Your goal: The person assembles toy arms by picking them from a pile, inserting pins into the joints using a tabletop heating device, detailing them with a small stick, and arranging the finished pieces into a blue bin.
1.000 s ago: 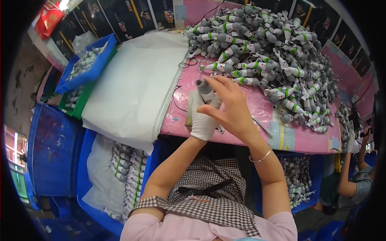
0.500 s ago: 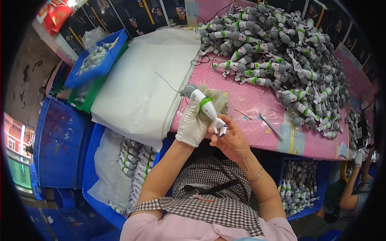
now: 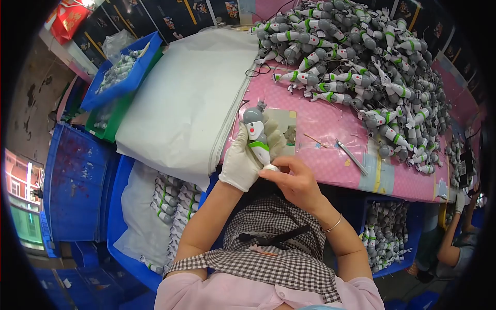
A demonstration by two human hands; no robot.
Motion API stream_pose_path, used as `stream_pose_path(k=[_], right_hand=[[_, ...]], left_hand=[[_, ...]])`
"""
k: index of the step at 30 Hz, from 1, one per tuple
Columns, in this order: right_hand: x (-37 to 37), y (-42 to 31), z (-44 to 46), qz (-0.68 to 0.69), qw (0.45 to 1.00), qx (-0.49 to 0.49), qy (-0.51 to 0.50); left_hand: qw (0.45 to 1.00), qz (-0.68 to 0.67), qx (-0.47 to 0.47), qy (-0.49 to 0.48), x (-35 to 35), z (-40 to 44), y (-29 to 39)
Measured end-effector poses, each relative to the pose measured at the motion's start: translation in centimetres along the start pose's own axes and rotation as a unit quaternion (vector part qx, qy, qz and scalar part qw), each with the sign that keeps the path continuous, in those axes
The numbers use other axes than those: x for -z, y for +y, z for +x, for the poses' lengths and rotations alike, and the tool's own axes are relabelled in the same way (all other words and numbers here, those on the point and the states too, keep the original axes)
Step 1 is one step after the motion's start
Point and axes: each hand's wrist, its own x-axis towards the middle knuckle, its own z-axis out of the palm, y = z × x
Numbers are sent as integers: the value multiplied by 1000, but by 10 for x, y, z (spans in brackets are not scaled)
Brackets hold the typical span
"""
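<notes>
A toy arm [image 3: 256, 135] in white, grey and green lies across my gloved left hand [image 3: 243, 161], whose fingers curl round it from behind. Its grey ball end points away from me, and red dots show on the white part just below. My bare right hand [image 3: 295, 182] pinches the toy's small white hand at the near end, mostly covering it. Beyond my hands, a heap of similar toy arms [image 3: 356, 77] covers the back right of the pink table [image 3: 325, 126].
A craft knife [image 3: 351, 156] and a thin stick [image 3: 314, 140] lie on the table. White sheets [image 3: 181, 103] are stacked at left. Blue bins [image 3: 116, 206] with toy arms stand below; a blue tray [image 3: 93, 98] sits far left. A co-worker's arm [image 3: 453, 232] shows at right.
The toy arm has been turned so its red-dotted side shows, and its ball end now points more straight away from me. My right hand has closed over the toy's small hand.
</notes>
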Motion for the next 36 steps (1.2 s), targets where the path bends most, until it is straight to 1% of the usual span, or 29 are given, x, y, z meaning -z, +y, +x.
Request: stream_pose_path(k=[1, 2, 3, 4, 5, 6, 8, 9, 11, 12, 14, 15, 16, 18, 19, 20, 22, 23, 24, 25, 26, 27, 28, 30, 31, 33, 34, 36], right_hand=[[1, -6, 3, 54, 999, -3, 0], [4, -9, 3, 55, 998, -7, 0], [10, -11, 3, 97, 994, -48, 24], [17, -9, 4, 138, 985, -88, 47], [18, 7, 0, 100, 984, -87, 116], [21, 7, 5, 123, 959, -202, 158], [38, 25, 14, 259, 892, -352, 118], [42, 28, 21, 257, 891, -353, 125], [46, 31, 33, 423, 790, -428, 122], [47, 35, 36, 421, 789, -430, 129], [47, 47, 37, 501, 745, -415, 150], [49, 50, 37, 504, 747, -395, 179], [50, 51, 35, 501, 747, -396, 184], [55, 51, 33, 495, 739, -397, 226], [58, 49, 31, 492, 741, -395, 229], [61, 44, 29, 482, 744, -403, 228], [64, 44, 25, 473, 745, -413, 228], [66, 49, 20, 454, 759, -419, 208], [68, 54, 14, 434, 772, -425, 188], [69, 58, 7, 434, 771, -426, 189], [69, 64, 0, 375, 794, -431, 207], [68, 68, -6, 314, 815, -434, 223], [64, 71, -12, 312, 815, -434, 222], [59, 68, -23, 274, 814, -422, 291], [60, 64, -24, 272, 814, -424, 290], [60, 53, -24, 374, 772, -469, 210], [61, 53, -23, 373, 771, -471, 210], [63, 56, -19, 482, 713, -494, 124]], left_hand=[[997, -68, 25, -26, 10, 2, -1], [988, -135, 49, -51, 18, 2, -2], [976, -200, 81, -28, 12, -1, -2], [976, -200, 81, -27, 13, -2, -2], [971, -216, 103, -19, 13, -3, -2], [965, -230, 128, -10, 14, -5, -2], [964, -225, 145, -10, 13, -8, -5], [963, -220, 158, -13, 13, -10, -7], [965, -196, 176, -2, 9, -14, -13], [963, -196, 184, -1, 7, -16, -15], [977, -88, 195, 12, 3, -21, -19], [977, -38, 201, 53, -3, -23, -21], [976, -39, 207, 51, -2, -26, -24], [974, 49, 210, 66, -1, -32, -28], [970, 88, 209, 89, -5, -35, -29], [970, 87, 211, 87, -3, -37, -30], [960, 173, 207, 69, -4, -40, -31], [955, 189, 211, 89, -7, -42, -33], [955, 189, 213, 90, -3, -43, -35], [955, 208, 201, 68, 3, -43, -37], [954, 226, 190, 46, 7, -45, -38], [946, 274, 161, 67, 2, -46, -42], [946, 273, 160, 66, 5, -48, -42], [936, 317, 152, 32, 12, -49, -40], [936, 316, 150, 32, 10, -50, -41], [929, 329, 167, 24, 8, -51, -42], [921, 344, 181, 16, 7, -52, -43], [919, 338, 201, 9, 8, -55, -46]])
